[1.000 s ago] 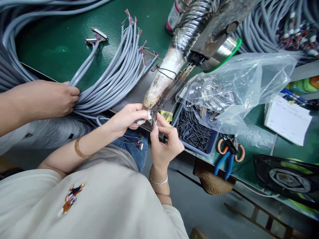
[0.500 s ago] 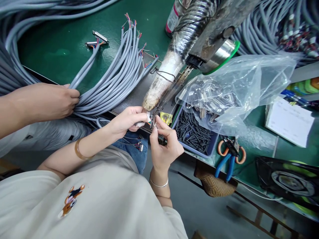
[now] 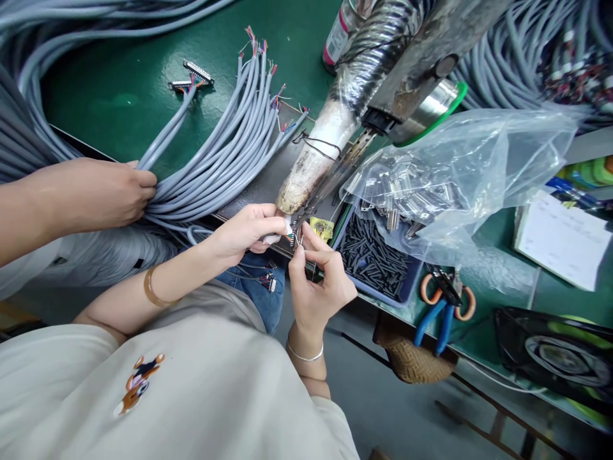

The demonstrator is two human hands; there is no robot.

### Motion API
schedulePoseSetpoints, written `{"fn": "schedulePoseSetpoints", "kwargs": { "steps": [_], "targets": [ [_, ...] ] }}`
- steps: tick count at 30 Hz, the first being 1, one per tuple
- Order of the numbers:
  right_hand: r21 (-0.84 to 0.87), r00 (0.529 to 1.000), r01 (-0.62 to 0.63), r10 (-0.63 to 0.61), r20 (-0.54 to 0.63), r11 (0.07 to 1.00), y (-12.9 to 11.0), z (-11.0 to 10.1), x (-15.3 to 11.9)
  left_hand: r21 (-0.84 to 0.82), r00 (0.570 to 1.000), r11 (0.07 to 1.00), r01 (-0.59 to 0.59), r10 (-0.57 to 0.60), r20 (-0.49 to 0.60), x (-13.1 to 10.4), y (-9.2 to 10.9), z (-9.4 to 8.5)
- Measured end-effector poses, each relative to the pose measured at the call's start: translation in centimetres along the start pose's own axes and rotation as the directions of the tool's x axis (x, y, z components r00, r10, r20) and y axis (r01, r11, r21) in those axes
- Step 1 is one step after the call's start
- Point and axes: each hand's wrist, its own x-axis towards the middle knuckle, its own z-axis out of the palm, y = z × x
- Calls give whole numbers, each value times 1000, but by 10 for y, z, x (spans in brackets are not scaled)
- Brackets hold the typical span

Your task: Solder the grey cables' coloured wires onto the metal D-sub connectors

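Note:
Below the tip of a white wrapped tube [image 3: 306,172], my left hand [image 3: 253,233] pinches a cable end with thin coloured wires; most of the cable is hidden by the fingers. A small pin connector [image 3: 294,235] stands at those wires, right of my left fingertips. My right hand [image 3: 320,271] has thumb and forefinger closed on a thin metal piece [image 3: 300,239], close beside the connector. A yellow pad [image 3: 321,228] lies just right of the fingers. Above it, a soldering tool [image 3: 361,142] hangs from a bracket.
Another person's hand [image 3: 127,191] rests on grey cables [image 3: 215,160] at the left. A blue tray [image 3: 414,281] holds black sleeves, partly under a plastic bag [image 3: 502,153]. Pliers [image 3: 440,313], a notepad [image 3: 560,236] and a fan [image 3: 555,351] are at the right.
The bench and its contents appear slightly farther right in the view. Both my hands keep nearly the same hold, with the thin metal piece at a slightly different angle.

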Motion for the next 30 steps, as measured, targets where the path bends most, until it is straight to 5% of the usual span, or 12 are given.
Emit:
{"fn": "schedulePoseSetpoints", "kwargs": {
  "steps": [30],
  "targets": [
    [-42, 1000, 24, -24, 5, 999, 1, -1, 3, 10, 999, 999, 37, -37, -20, 0, -2, 1]
  ]
}}
